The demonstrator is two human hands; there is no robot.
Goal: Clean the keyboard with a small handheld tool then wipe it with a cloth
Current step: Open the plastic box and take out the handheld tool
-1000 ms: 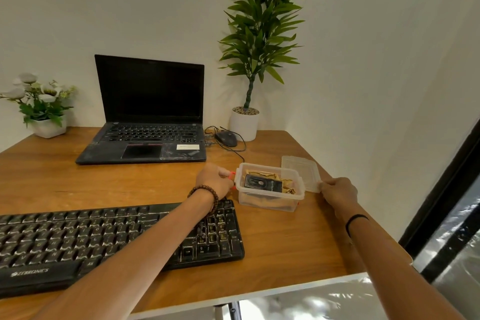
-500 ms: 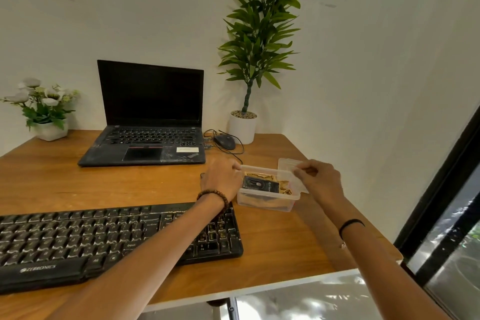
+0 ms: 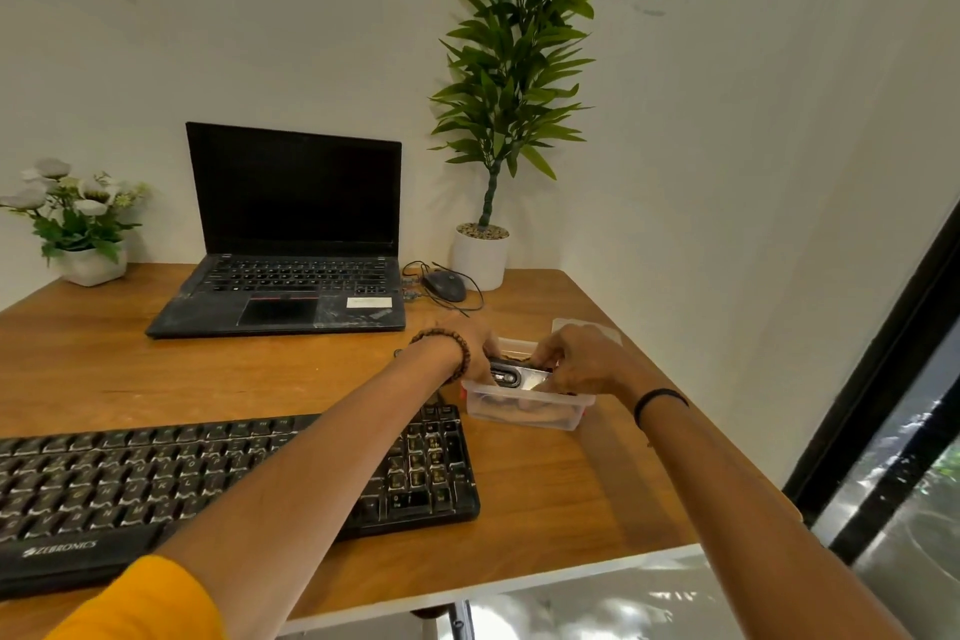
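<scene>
A black full-size keyboard (image 3: 156, 483) lies on the wooden desk at the front left, under my left forearm. Just right of it stands a small clear plastic box (image 3: 524, 408). My left hand (image 3: 470, 343) grips the box's left end. My right hand (image 3: 576, 361) reaches into the box from the right, its fingers closed on a small black handheld tool (image 3: 511, 373) that sits at the box's top. What lies under the tool is blurred. No cloth is in sight.
The box's clear lid (image 3: 589, 327) lies on the desk behind my right hand. An open black laptop (image 3: 291, 270), a mouse (image 3: 444, 285) with its cable, a tall potted plant (image 3: 480, 255) and a flower pot (image 3: 91, 265) stand at the back. The desk's edge (image 3: 649, 556) runs close on the right.
My right hand has left the lid on the desk and moved left into the box, closing on the black tool. My left hand stayed at the box's left end.
</scene>
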